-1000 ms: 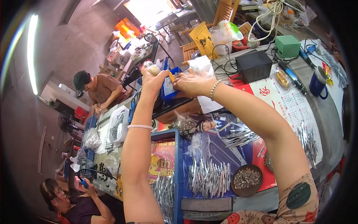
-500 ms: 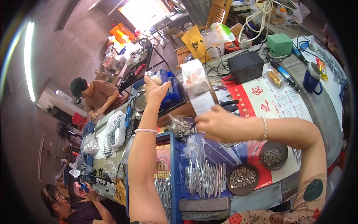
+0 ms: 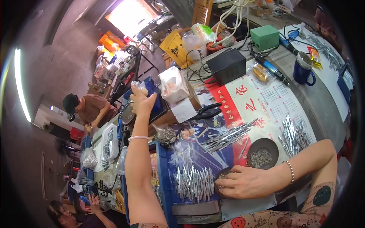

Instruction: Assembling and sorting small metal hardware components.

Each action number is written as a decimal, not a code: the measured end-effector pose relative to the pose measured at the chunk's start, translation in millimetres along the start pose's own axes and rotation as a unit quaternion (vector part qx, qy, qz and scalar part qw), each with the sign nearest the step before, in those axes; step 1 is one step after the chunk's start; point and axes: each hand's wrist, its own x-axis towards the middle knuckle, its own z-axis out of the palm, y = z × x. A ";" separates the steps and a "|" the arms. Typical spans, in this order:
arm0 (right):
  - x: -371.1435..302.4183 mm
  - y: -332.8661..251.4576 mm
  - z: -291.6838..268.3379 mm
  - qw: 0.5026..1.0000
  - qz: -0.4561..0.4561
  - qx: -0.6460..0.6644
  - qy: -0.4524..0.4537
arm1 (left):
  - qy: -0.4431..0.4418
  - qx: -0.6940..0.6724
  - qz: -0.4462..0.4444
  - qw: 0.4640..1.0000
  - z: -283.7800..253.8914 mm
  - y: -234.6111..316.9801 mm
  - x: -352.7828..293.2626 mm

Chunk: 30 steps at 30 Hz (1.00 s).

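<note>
My left hand point(image 3: 143, 103) reaches out over the blue bin point(image 3: 156, 99) at the back. Its fingers are closed round a crumpled whitish bundle point(image 3: 139, 87) with a pale rounded part; what it is I cannot make out. Near the front edge my right hand point(image 3: 251, 181) lies over a dark round dish point(image 3: 221, 193) of small metal pieces, fingers stretched out and their tips over the dish. Whether it touches any pieces is hidden. Beside it, a second dark dish point(image 3: 275, 146) holds small metal bits. Thin metal rods point(image 3: 194, 184) lie in a pile left of my right hand.
More rods point(image 3: 230, 136) lie across the calendar sheet point(image 3: 266, 95), others point(image 3: 294, 135) at its right. A black box point(image 3: 227, 66), a green box point(image 3: 264, 37), a blue mug point(image 3: 303, 70) and a tissue box point(image 3: 175, 89) stand farther back. Two people sit at the left.
My right hand has come down from near the tissue box to the dish at the front. My left hand stays outstretched with the bundle. The whole view has shifted.
</note>
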 end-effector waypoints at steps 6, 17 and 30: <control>-23.6 -8.5 0.9 0.998 0.015 0.005 0.059 | -0.014 0.001 -0.002 1.000 1.5 -1.2 7.2; -39.7 -24.5 16.4 0.997 0.017 0.065 0.022 | -0.049 -0.001 0.082 0.995 -4.5 -15.3 31.8; -34.4 -26.2 21.6 0.996 0.031 0.079 0.016 | -0.016 -0.036 0.096 0.995 5.4 -23.3 27.3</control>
